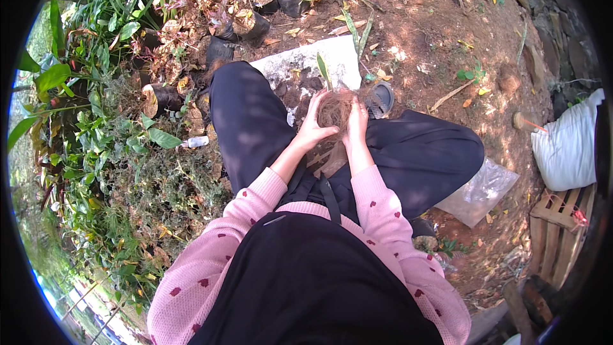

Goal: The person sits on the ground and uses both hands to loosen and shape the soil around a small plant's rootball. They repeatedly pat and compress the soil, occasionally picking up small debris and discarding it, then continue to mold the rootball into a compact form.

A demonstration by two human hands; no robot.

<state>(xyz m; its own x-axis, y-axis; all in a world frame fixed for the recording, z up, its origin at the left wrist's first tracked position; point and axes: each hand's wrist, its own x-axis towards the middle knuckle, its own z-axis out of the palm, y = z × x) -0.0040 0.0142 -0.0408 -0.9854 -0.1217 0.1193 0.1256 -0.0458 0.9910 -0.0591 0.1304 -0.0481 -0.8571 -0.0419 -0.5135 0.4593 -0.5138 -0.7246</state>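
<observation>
Between my two hands is a round ball of brown coconut fibre (334,108), held over my lap. A single green leaf (323,70) rises from its far side. My left hand (314,122) curves around the ball's left side, thumb across the near face. Against the right side presses my right hand (356,121), its fingers partly hidden behind the fibre. Just beyond the hands lies a white sheet (332,56) with dark soil (305,83) on it. Whether a root lump sits inside the fibre cannot be seen.
Green plants and several black-bagged pots (252,24) crowd the left and far side. A small white bottle (195,142) lies left of my knee. To the right are a clear plastic bag (479,190), a white sack (565,153), a wooden crate (559,230) and another fibre ball (509,80).
</observation>
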